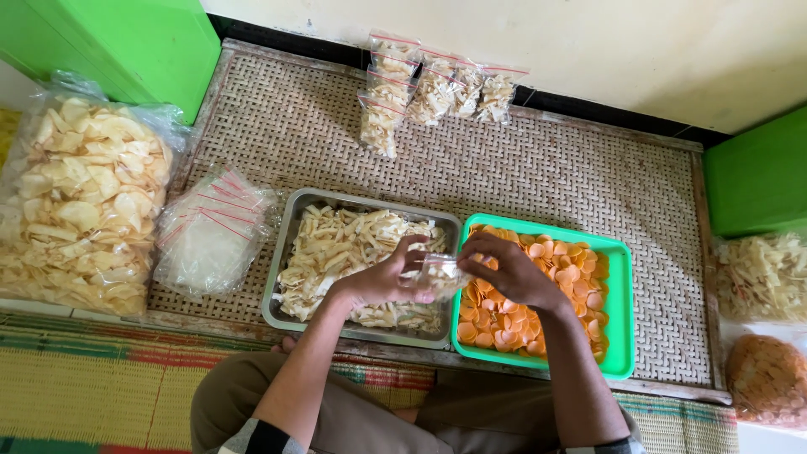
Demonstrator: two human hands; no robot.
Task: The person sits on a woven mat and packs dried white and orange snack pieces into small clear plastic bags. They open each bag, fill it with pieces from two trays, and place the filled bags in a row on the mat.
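My left hand (388,276) and my right hand (508,271) hold a small clear zip bag (441,274) of pale chips between them, above the seam of two trays. Under the left hand is a metal tray (284,252) of pale strip-shaped crackers. Under the right hand is a green plastic tray (624,311) of round orange chips. Both hands pinch the bag near its top edge.
Several filled small bags (433,88) lie at the far side of the woven table by the wall. A stack of empty zip bags (212,235) lies left of the metal tray. A big bag of pale chips (80,202) sits far left; more snack bags (765,277) sit right.
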